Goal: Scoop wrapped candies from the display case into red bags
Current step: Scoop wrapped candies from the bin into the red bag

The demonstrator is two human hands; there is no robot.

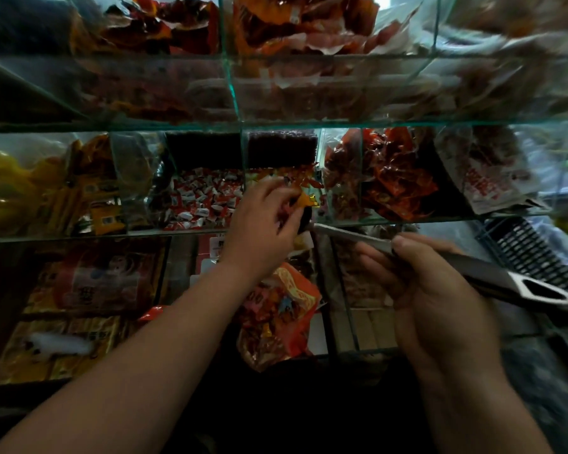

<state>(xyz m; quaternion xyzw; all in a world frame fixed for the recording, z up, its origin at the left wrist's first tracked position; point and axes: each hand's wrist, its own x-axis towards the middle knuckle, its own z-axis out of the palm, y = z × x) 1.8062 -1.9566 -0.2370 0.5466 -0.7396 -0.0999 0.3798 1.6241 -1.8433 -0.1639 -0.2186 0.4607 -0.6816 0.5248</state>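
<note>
Pinched in the curled fingers of the left hand (266, 217): candies (305, 199), one orange wrapper showing, held at a compartment of the case (341, 122). Right hand (430, 283): clamped round the scoop (505, 280) handle, just right of the left hand. Bag (286, 309), red: laid directly below the left hand, candies seen inside.
</note>
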